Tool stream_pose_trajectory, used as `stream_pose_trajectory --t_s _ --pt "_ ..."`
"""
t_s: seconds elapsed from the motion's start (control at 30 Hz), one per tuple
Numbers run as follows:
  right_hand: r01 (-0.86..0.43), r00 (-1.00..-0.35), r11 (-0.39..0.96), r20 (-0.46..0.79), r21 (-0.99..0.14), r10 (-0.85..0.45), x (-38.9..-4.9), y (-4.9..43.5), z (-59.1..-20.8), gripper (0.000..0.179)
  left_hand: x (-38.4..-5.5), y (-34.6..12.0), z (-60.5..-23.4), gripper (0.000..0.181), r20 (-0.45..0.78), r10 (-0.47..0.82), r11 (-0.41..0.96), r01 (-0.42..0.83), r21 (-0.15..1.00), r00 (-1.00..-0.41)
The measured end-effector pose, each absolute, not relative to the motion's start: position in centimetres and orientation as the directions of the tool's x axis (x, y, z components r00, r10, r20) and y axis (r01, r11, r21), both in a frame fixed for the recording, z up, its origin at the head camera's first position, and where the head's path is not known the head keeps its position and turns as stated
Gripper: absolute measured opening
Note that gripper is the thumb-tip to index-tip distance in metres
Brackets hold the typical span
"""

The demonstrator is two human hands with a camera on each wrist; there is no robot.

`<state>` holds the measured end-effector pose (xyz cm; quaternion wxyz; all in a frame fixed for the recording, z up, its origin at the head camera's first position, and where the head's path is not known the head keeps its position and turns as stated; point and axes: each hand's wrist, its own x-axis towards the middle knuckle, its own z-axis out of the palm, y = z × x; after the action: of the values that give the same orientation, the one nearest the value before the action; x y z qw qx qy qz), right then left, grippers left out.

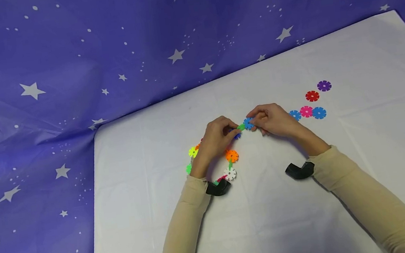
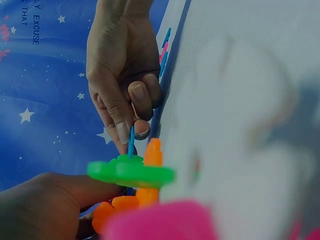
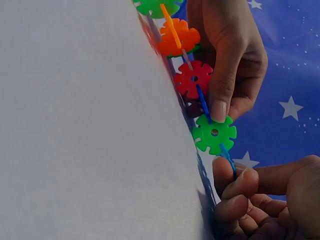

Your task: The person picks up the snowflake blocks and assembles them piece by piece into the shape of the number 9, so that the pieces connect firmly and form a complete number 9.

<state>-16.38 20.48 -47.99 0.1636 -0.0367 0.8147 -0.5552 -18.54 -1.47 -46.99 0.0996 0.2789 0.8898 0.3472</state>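
My left hand [image 1: 218, 137] pinches a green notched disc [image 3: 207, 136] at the end of a chain of colourful interlocking discs. My right hand [image 1: 273, 120] pinches a light blue disc [image 1: 248, 123] between thumb and fingers. In the right wrist view, the blue disc stands edge-on at the green disc's rim; how deep it sits in the slot is unclear. Up the chain come a dark blue disc [image 3: 203, 102], a red disc [image 3: 187, 82] and an orange disc [image 3: 172, 40]. The chain curves below my left hand past a white disc [image 1: 230, 174], partly hidden by hand and wrist.
Right of my right hand, loose discs lie on the white-covered table [image 1: 274, 219]: purple [image 1: 324, 85], red [image 1: 312, 96], pink [image 1: 306, 111] and two blue, one [image 1: 319, 113] beside the pink. A starry purple curtain [image 1: 139, 45] hangs behind the table's far edge.
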Motion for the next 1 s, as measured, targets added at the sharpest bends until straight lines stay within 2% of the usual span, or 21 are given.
stream_pose_trajectory --t_s 0.37,0.5,0.7,0.87,1.0 --pt "0.153 -0.945 0.287 -0.225 -0.946 -0.237 -16.0 19.6 -48.4 0.025 -18.6 -1.6 -47.0 0.012 0.045 0.573 0.581 0.445 0.682 -0.818" --pt "0.086 -0.949 0.370 -0.189 -0.925 -0.251 -16.1 19.7 -48.4 0.024 -18.6 -1.4 -47.0 0.012 0.013 0.577 0.599 0.434 0.672 -0.817" --pt "-0.136 -0.959 0.587 -0.043 -0.798 -0.281 -16.0 20.4 -48.2 0.022 -18.3 -1.2 -46.7 0.014 -0.043 0.590 0.627 0.424 0.653 -0.806" --pt "-0.245 -0.951 0.595 0.071 -0.765 -0.301 -16.5 22.2 -48.2 0.022 -18.2 -1.4 -46.4 0.022 -0.054 0.596 0.626 0.421 0.657 -0.801" --pt "-0.243 -0.964 0.606 0.119 -0.758 -0.237 -16.8 26.1 -47.1 0.025 -18.3 -1.7 -46.1 0.025 -0.054 0.625 0.622 0.456 0.636 -0.779"
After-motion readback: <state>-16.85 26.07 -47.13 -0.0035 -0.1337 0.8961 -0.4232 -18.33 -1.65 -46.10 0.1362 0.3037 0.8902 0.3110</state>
